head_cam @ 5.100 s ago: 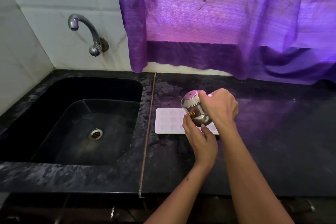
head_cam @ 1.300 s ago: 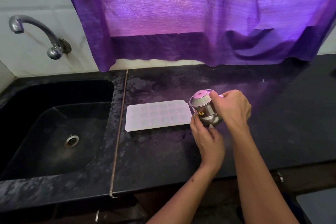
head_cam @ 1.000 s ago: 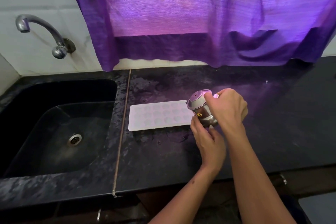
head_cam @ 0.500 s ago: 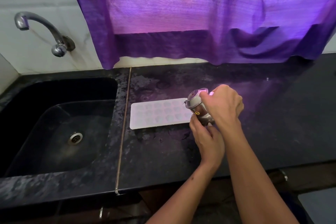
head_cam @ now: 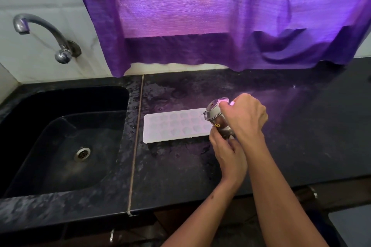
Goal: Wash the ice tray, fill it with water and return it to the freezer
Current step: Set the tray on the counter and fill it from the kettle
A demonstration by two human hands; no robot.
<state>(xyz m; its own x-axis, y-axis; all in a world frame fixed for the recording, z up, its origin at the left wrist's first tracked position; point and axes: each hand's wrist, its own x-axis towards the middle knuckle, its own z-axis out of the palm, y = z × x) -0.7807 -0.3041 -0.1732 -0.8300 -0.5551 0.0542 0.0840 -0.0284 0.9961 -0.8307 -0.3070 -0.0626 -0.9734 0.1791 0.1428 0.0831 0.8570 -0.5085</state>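
white ice tray (head_cam: 174, 126), flat on counter (head_cam: 301, 136)

Ice tray (head_cam: 174, 126) lies flat on the counter (head_cam: 301, 136), just left of both hands. Right hand (head_cam: 246, 118) sits above left hand (head_cam: 228, 152), a jug (head_cam: 217, 118) between them. Sink (head_cam: 66, 142) further left, tap (head_cam: 46, 34) behind it.

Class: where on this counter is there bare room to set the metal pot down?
Free: the counter right of both hands, and the strip in front of the ice tray. Crowded: the tray's right end, where the left hand and right hand hold the pot.
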